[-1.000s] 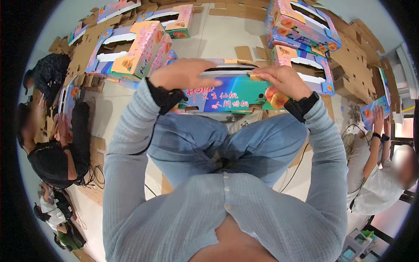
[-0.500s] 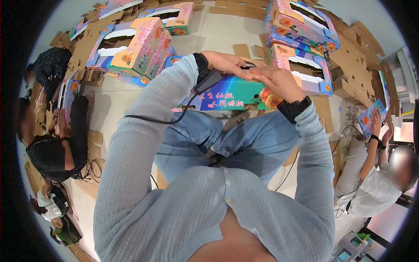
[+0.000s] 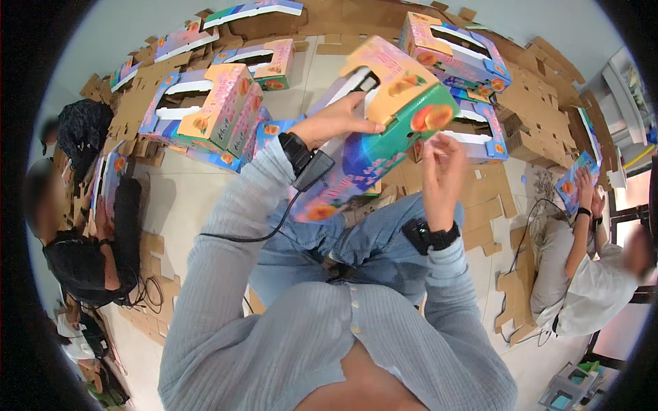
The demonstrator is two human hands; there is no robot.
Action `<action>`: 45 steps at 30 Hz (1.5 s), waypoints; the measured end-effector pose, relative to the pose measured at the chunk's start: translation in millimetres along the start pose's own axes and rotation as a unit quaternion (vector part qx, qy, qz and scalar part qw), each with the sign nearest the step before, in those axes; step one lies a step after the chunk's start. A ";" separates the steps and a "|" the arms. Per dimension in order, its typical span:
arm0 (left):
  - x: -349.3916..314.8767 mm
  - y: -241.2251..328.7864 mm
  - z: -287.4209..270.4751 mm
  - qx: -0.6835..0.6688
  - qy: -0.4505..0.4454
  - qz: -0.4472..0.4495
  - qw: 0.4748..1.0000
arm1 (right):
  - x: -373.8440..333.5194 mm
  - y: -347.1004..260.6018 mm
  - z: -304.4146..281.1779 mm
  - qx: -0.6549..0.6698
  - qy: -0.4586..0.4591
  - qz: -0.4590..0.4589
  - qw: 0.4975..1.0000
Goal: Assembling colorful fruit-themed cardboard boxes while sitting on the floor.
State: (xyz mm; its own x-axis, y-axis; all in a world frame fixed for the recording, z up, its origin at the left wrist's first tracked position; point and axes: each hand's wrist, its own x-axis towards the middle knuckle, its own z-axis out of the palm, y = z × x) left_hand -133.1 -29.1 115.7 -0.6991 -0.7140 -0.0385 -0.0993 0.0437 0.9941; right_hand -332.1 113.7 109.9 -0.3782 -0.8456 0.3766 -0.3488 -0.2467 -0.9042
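A colourful peach-printed cardboard box [image 3: 377,154] is raised and tilted in front of me, over my knees. Its top has a cut-out opening with a white edge, and its green end with a printed peach faces right. My left hand [image 3: 336,125] grips the box's top edge, thumb lying on the outside and fingers partly hidden in the opening. My right hand [image 3: 443,179] is raised just below the green end, palm turned up and fingers loosely bent apart. Whether its fingertips touch the box I cannot tell. Nothing shows in that hand.
Similar printed boxes stand at left [image 3: 205,113], far right [image 3: 456,51] and behind the held box. Flattened brown cardboard [image 3: 541,113] covers parts of the floor. People sit at left [image 3: 82,253] and right [image 3: 589,274], each handling a box. A black cable [image 3: 240,238] hangs from my left wrist.
The box has been lifted and tipped up, its right end higher. My left hand now grips its top edge; my right hand has come off the top and moved down beside the end.
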 end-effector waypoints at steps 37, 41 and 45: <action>-81.0 -15.4 11.7 0.074 0.292 0.188 0.935 | 28.5 -3.0 65.3 0.058 -0.229 -0.036 0.971; -86.5 -12.3 2.0 -0.053 0.246 0.068 0.965 | 25.9 -8.9 63.5 0.131 -0.225 -0.001 0.966; -84.3 -11.7 -5.8 0.001 0.211 0.112 0.971 | 22.1 -13.3 62.3 0.141 -0.244 0.012 0.960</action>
State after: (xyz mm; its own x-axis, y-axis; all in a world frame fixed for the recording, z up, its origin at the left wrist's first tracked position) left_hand -68.9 26.5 107.9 -0.3503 -0.9094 0.2241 0.0191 0.2323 0.9725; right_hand -282.5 68.8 117.7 0.0861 -0.9569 0.2775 -0.0729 -0.2838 -0.9561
